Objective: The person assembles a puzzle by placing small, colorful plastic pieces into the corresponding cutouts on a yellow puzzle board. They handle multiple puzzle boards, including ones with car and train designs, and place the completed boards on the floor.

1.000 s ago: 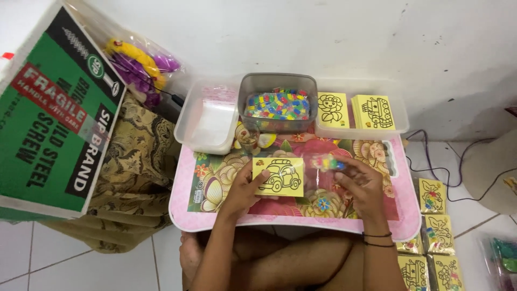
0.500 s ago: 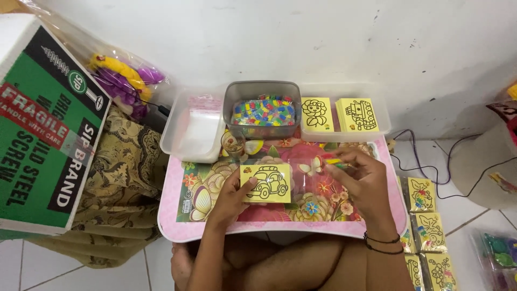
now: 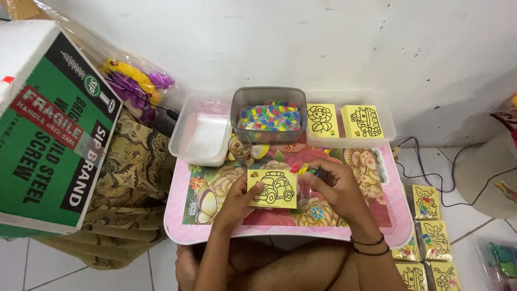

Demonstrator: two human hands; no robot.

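I see the yellow card [image 3: 272,188] with a car outline lying flat on the pink flowered tray table [image 3: 177,215], near its middle. Its long side runs left to right, tilted a little, and the car's top points away from me toward the wall. My left hand [image 3: 237,196] rests on the card's left edge, fingers pressing it down rather than closed around it. My right hand [image 3: 336,188] sits just beside the card's upper right corner, fingers pinched together on a few small coloured tubes [image 3: 304,170].

Beyond the card stands a grey tub of coloured tubes [image 3: 269,116], with an empty clear tub [image 3: 202,132] to its left and a clear tray holding two stacks of yellow cards [image 3: 344,121] to its right. A small cup [image 3: 238,148] stands between tub and card. A cardboard box [image 3: 48,129] sits far left.
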